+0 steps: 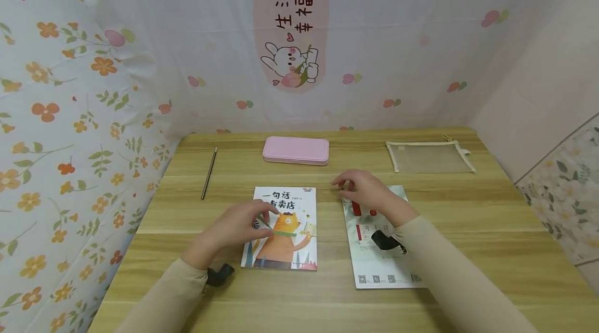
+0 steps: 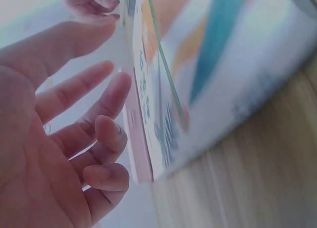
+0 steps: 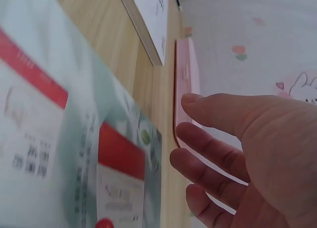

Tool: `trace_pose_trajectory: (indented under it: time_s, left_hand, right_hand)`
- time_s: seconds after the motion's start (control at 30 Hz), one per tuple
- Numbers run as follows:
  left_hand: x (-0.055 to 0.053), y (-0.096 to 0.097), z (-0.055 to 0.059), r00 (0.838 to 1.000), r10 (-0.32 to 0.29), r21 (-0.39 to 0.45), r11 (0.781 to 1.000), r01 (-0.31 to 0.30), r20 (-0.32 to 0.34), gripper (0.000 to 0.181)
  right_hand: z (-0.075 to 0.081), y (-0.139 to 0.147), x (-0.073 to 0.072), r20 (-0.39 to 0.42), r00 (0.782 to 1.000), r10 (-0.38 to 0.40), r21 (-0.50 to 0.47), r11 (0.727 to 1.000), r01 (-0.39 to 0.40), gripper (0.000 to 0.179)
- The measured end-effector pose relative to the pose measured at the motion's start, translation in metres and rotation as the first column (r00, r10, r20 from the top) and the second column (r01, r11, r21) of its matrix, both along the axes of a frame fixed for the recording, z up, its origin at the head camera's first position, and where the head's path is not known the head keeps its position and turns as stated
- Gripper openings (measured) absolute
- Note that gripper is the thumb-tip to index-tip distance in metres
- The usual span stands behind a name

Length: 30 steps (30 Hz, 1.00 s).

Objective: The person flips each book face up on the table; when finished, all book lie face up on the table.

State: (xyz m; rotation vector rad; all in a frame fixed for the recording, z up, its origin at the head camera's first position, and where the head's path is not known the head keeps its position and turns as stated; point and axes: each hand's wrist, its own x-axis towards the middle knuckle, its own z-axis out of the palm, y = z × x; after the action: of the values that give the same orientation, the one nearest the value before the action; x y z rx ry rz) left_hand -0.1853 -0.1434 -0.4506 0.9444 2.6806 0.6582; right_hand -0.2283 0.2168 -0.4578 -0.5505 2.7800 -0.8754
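Storybook: probably light, smooth, slightly bendy; you'd best pinch opposite edges;
Left grip: relaxed; you hold nothing;
Right grip: loosely curled; likewise bare

Illustrated book, pale-green booklet — both flat, apart

The wood-grain table bears a stick, pink case, pouch, white book and pale-green book.
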Motion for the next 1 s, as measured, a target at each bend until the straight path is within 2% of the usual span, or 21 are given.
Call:
trace_pose_trajectory:
  time_s: [0.17,0.4,0.47,0.77,1.0]
  left_hand:
    - [-0.001,0.019,0.002,1.0,-0.003,0.033,0.999,0.002,0.026,0.04]
    - [0.003,0.047,-0.002,0.988,-0.018,0.142,0.99,-0.004,0.154,0.046]
    - [0.005,0.055,-0.003,0.986,-0.024,0.155,0.988,-0.002,0.167,0.046]
    - [0.017,0.094,-0.004,0.988,-0.041,0.092,0.995,0.027,0.148,0.051]
    - [0.033,0.122,-0.006,0.996,-0.08,0.004,0.997,0.08,0.049,0.054]
  right_hand:
    - [0.0,0.014,0.005,0.009,0.999,-0.037,0.001,0.999,0.037,0.028]
    - [-0.005,0.042,0.01,-0.056,0.997,-0.055,-0.019,0.998,0.054,0.028]
    - [-0.008,0.05,0.011,-0.068,0.996,-0.061,-0.025,0.998,0.059,0.028]
    - [-0.007,0.083,0.018,-0.058,0.991,-0.121,-0.009,0.993,0.121,0.03]
    - [-0.009,0.106,0.017,-0.065,0.992,-0.11,0.015,0.994,0.111,0.031]
